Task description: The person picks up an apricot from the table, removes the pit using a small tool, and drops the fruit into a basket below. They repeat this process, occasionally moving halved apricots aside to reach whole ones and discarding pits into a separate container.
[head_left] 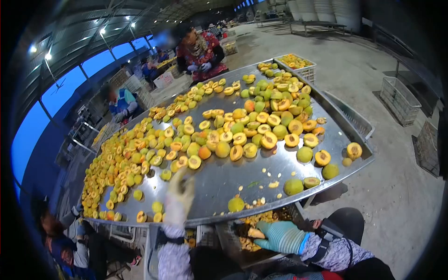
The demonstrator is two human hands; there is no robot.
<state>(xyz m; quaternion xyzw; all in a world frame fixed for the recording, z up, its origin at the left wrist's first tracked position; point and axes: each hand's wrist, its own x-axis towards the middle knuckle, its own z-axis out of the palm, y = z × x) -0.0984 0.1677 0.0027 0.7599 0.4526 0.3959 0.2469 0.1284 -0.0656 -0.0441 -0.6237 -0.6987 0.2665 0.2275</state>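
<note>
The cream-gloved left hand [181,195] has its grip loosely parted beside halved yellow-green fruit [194,162]; the teal-striped-gloved right hand [284,237] pinches a tan piece [255,233] over a grey bin [227,239], presumably catching drips.

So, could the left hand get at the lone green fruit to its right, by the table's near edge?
Probably yes: the tabletop between the left hand and the green fruit looks bare, nothing blocking.

The only view looked forward and down from head height, just behind the near edge of the metal table [217,189], close above the left hand [181,190] and right hand [282,236]; its wide, curved frame reached the roof [70,30] and far floor [275,44].
</note>
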